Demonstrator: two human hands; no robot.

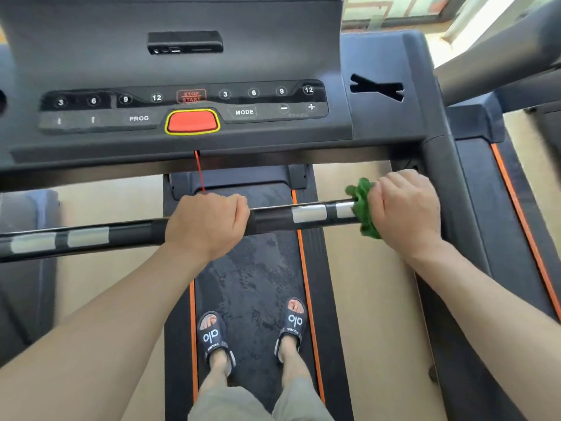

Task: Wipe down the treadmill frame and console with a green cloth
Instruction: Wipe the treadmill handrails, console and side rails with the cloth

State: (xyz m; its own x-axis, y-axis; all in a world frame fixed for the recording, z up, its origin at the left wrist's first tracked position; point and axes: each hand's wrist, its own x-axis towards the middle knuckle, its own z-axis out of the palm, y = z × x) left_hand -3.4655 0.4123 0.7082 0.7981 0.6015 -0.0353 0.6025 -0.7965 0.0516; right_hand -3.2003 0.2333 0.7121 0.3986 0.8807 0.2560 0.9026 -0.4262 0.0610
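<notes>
While right hand (405, 212) grips handlebar (308, 214), green cloth (364, 208) underneath

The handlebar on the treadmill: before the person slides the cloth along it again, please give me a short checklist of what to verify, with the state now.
1. Green cloth wrapped on the handlebar: ok, it is bunched against the bar at its right end.
2. Right hand holds the cloth: ok, it is closed over cloth and bar.
3. Left hand steadies the bar: ok, the fingers curl round it near the middle.
4. Path along the bar free: not ok, the left hand sits in the way to the left.
5. Red safety cord clear of the hands: cannot tell, its lower end reaches the left hand.
6. Feet on the belt: ok, both sandals stand on it.
</notes>
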